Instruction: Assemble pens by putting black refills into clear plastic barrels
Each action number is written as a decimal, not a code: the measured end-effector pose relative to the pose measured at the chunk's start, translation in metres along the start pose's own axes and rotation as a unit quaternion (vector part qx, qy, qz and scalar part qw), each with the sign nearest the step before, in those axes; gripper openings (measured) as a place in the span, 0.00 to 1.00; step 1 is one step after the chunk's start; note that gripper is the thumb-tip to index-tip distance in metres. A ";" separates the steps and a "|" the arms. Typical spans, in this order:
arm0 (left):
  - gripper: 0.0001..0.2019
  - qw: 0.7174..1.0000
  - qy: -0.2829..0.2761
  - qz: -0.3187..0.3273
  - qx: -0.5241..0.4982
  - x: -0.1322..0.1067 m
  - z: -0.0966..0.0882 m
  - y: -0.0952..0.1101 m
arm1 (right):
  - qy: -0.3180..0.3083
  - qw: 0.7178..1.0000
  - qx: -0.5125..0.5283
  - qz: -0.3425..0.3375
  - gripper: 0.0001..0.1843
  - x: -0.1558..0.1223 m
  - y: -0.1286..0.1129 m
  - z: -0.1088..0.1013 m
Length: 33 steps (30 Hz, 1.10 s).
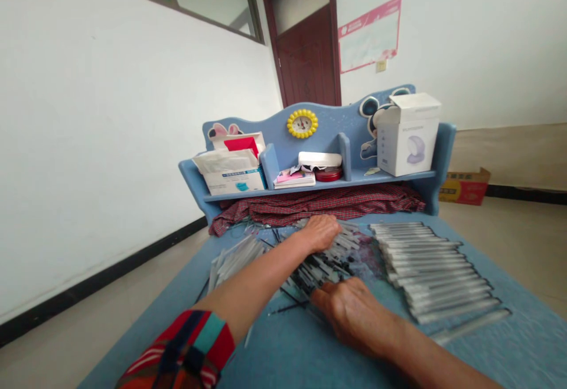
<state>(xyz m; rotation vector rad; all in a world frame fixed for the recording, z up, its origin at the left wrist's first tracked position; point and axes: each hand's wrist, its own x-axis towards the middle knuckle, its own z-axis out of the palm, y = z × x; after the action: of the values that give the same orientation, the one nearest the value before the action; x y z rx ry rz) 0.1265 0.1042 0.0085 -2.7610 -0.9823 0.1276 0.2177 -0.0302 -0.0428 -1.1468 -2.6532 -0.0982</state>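
White walls close in the room, with a dark red door [309, 52] and a pink poster [370, 35] at the far end. Nearer stands a blue bench [283, 347] with a blue shelf unit [319, 185] at its back edge. On that shelf sit a small yellow clock [302, 123], a white box [410, 135], a stack of papers and packets [230, 167], and a red checked cloth [319, 203] bunched underneath.

Across the middle of the bench lies a loose heap of thin clear tubes and black sticks [319, 259], tangled in several directions. To its right, a neat row of finished tubes [434, 274] lies side by side, running from the far part of the bench toward the near edge. A smaller bunch of tubes [234, 256] lies to the left of the heap.

The left hand [321, 232] reaches far forward and rests palm down on the far part of the loose heap, its fingers curled over the tubes; whether it pinches any one piece cannot be told. A red striped sleeve [190, 347] covers the upper arm. The right hand [352, 312] lies on the near edge of the heap, back upward, fingers held close together and pressed onto the sticks, just beside the neat row.
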 end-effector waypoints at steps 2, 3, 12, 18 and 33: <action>0.09 0.999 0.024 -0.010 -0.023 -0.005 -0.003 -0.004 | 0.001 1.000 0.007 0.008 0.12 -0.001 0.001 0.001; 0.09 0.998 0.041 -0.018 -0.036 -0.009 -0.006 -0.006 | -0.002 1.000 0.010 0.012 0.12 -0.001 0.001 0.001; 0.07 0.893 0.256 -0.116 -0.352 -0.097 -0.030 -0.014 | -0.020 0.999 -0.021 -0.037 0.12 -0.004 -0.002 0.004; 0.10 0.796 0.256 -0.162 -0.524 -0.129 -0.007 -0.022 | -0.024 0.981 -0.139 -0.135 0.08 -0.002 -0.018 0.005; 0.09 0.742 0.277 -0.148 -0.592 -0.147 0.003 -0.037 | -0.029 0.944 -0.166 -0.285 0.13 0.039 -0.026 -0.004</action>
<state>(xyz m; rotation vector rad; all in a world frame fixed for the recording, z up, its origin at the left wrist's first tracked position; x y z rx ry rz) -0.0103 0.0397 0.0157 -3.0424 -1.6206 -1.8637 0.1738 -0.0217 -0.0287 -0.4163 -3.0127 -0.6447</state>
